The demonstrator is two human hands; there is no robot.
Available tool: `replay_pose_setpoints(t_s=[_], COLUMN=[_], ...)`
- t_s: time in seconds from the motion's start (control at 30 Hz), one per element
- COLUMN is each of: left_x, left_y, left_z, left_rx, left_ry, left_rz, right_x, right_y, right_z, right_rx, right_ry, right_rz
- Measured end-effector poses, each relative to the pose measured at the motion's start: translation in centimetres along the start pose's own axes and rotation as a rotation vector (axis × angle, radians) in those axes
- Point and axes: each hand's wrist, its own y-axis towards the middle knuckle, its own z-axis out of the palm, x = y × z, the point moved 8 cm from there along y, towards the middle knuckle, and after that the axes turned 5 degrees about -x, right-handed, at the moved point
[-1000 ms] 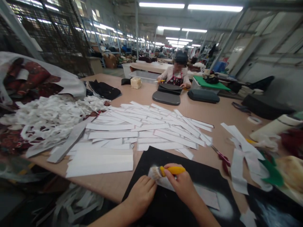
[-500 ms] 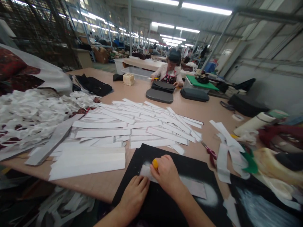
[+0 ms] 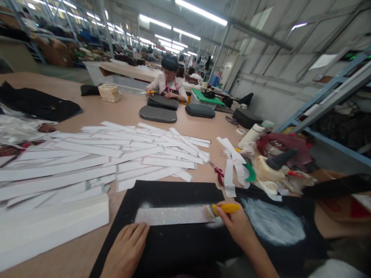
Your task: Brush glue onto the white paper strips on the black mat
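Note:
A pale, wet-looking strip (image 3: 174, 216) lies flat on a black sheet (image 3: 176, 189) in front of me. My left hand (image 3: 127, 247) rests flat on the sheet, its fingertips at the strip's left end. In my right hand (image 3: 236, 226) is a brush (image 3: 227, 209) with a yellow handle, gripped between thumb and fingers. Its bristles touch the strip's right end. Whitish smears show on the black sheet around both ends of the strip.
Many white strips (image 3: 98, 154) are heaped beyond the sheet, with a neat stack (image 3: 72, 220) at left. Scissors (image 3: 217, 170), fabric scraps (image 3: 232, 170) and a white bottle (image 3: 252, 135) lie to the right. Across the table a person (image 3: 169, 81) works beside dark grey padded pieces (image 3: 158, 114).
The brush in my right hand has gone from the strip's left end to its right end. My left hand stays at the left end. The view has swung right.

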Motion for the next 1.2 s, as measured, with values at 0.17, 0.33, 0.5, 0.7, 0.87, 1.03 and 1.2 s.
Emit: replay_pose_setpoints(t_s=[0.17,0.33,0.5,0.7,0.87,1.03,1.2], left_x=[0.5,3.6,9.3,10.8,11.0,12.3,13.4], left_y=[0.2,-0.2,-2.6,-3.5,-3.5,-4.1,-4.7], left_z=[0.1,-1.2,-3.5,-4.0,-3.5,-4.0,-4.3], left_rx=[0.001,-0.003,0.067,0.238,0.315,0.199,0.033], left_ry=[-0.079,-0.113,0.180,0.343,0.314,0.080,-0.099], left_rz=[-0.015,-0.267,-0.636,-0.700,-0.679,-0.799,-0.943], right_x=[0.2,4.8,12.8,20.1,24.2,27.5,31.7], right_y=[0.1,1.8,3.1,4.0,4.3,4.1,2.8], right_z=[-0.9,-0.7,2.3,5.3,7.8,10.5,13.3], right_rx=[-0.064,-0.216,-0.241,-0.115,-0.004,0.168,0.303], right_ry=[-0.160,0.102,0.435,0.643,0.660,0.649,0.450], right_rz=[0.044,-0.111,-0.335,-0.450,-0.497,-0.479,-0.574])
